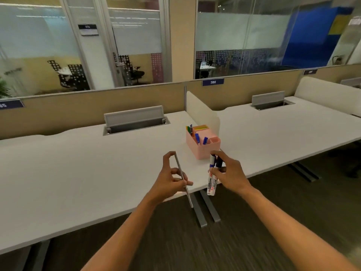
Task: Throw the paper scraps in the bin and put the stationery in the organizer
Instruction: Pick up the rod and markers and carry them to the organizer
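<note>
A pink organizer [207, 151] stands on the white desk [82, 173] by the low divider, with several pens and sticky notes inside. My left hand [172, 182] holds a thin metal ruler [184, 184] edge-on above the desk's front edge, just left of the organizer. My right hand [229, 173] grips whiteboard markers [212, 179], white barrels down and dark caps up, close in front of the organizer. No paper scraps or bin are in view.
A white divider panel [203, 112] stands behind the organizer. Two raised grey cable flaps [134, 118] [268, 98] sit at the desk's back. A beige partition runs behind, and grey desk legs [203, 210] stand on dark carpet below.
</note>
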Available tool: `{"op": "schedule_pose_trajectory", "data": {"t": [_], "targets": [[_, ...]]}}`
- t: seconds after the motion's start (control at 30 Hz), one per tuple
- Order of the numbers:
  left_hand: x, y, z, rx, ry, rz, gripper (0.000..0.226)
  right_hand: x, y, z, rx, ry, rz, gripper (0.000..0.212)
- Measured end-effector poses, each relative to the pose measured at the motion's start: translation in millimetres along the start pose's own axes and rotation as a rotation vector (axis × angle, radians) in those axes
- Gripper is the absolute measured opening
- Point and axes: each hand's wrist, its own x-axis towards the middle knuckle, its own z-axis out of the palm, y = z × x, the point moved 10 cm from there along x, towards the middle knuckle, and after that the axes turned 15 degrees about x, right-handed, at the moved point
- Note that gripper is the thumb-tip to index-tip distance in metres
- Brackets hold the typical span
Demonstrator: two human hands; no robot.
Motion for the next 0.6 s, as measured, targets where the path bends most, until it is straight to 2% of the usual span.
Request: {"op": "schedule_pose_trajectory", "data": {"t": [0.13,0.3,0.6], "targets": [[86.8,27.0,-30.1,0.031,0.026,0.035,0.092,74.6,0.5,-15.9,0.015,0.078,0.002,0.054],[166.6,47.0,-56.3,0.036,0.065,0.041,0.095,149.2,13.8,-28.0,0.042,0.113,0.019,0.051],[251.7,4.2,-48.8,0.065,0.142,-0.073,0.094,268.2,52.2,-19.7,0.034,0.050,-0.084,0.049]]}}
